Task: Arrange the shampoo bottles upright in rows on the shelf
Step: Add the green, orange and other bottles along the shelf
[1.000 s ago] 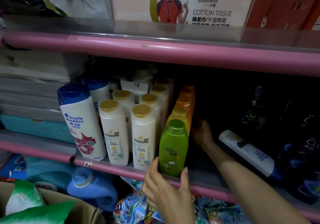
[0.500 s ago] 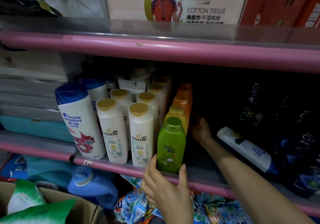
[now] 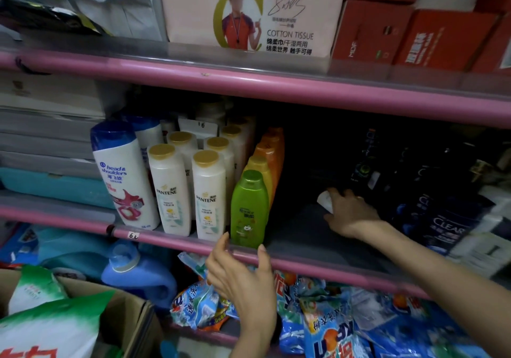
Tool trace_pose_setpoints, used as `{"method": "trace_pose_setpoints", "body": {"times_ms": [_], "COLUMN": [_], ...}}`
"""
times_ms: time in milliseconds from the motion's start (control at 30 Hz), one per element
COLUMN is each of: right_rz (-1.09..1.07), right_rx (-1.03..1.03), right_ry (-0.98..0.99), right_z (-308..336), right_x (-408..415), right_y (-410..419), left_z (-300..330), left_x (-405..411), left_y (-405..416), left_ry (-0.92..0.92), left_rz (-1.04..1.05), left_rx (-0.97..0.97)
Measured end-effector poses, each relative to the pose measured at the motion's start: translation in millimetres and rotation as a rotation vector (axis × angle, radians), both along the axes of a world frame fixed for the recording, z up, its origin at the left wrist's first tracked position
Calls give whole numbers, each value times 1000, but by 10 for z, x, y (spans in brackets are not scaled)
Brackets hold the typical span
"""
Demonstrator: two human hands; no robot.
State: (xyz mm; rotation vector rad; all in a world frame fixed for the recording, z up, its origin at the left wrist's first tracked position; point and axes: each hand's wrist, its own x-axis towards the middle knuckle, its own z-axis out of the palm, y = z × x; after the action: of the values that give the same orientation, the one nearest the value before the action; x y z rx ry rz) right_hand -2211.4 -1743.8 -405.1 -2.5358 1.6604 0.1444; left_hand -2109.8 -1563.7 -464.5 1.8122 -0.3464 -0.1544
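The left hand (image 3: 243,277) hovers just below the pink front rail (image 3: 304,263) of the shelf, fingers straight and spread, thumb and forefinger either side of the base of the green Rejoice bottle (image 3: 250,208) but not gripping it. That bottle stands upright at the shelf's front edge, first in a row ahead of a yellow bottle (image 3: 261,168) and orange bottles (image 3: 272,147). To its left stand 2 front Pantene bottles (image 3: 208,191) with gold caps, more behind them, and a Head & Shoulders bottle (image 3: 124,175) leaning slightly at the far left.

The right hand (image 3: 351,212) reaches deep into the shelf, well apart from the green row, its fingers curled over a white bottle (image 3: 325,200) lying on its side; only the bottle's end shows past the hand. Just beyond stand dark Clear bottles (image 3: 445,225). Below the shelf lie detergent bags (image 3: 326,327) and a blue jug (image 3: 138,274).
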Motion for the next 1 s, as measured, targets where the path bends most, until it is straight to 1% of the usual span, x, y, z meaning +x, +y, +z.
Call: {"method": "trace_pose_setpoints", "body": {"times_ms": [67,100,167,233,300,367,433,467,533,567,633,733,800,867,933,1000], "right_rz": [-54,-63,-47,-43,-57,-72,-72,-83,-168,-227,-348,-525,-580,-575,-545,-478], "right_rx": [116,123,33,-49,-25,63,158,225,422,522,680,932,1076,1186,1226,1194], "right_ry": [78,97,132,150,123,10,-176,-326,-673,-809,-995,-1291,-1340,-1310,-1272,-1250], "right_z": [17,23,11,-15,2,64,137,153,156,167,209,283,331,341,331,307], "right_x": [-168,-219,-266,-251,-228,-237,-271,-284,-265,-245,-207,-206,-211,-191,-183,-219], "right_y": [-10,-11,6,35,46,36,49,70,140,188,299,448,544,622,674,691], "left_z": [23,26,21,18,24,55,110,139,194,222,292,436,563,686,787,887], "left_x": [-118,-190,-346,-481,-571,-620,-649,-651,-643,-630,-592,-513,-449,-380,-284,-142], "left_y": [65,89,132,156,155,140,114,93,46,23,-24,-94,-152,-225,-299,-351], "left_ry": [18,13,-23,-78,-124,-189,-230,-248,-287,-316,-381,-420,-421,-424,-406,-378], "left_rz": [-22,-59,-185,-359,-518,-636,-722,-754,-800,-814,-810,-747,-694,-663,-671,-748], "left_rx": [-43,-64,-74,-45,-5,27,40,41,36,30,12,-60,-108,-121,-85,-29]}}
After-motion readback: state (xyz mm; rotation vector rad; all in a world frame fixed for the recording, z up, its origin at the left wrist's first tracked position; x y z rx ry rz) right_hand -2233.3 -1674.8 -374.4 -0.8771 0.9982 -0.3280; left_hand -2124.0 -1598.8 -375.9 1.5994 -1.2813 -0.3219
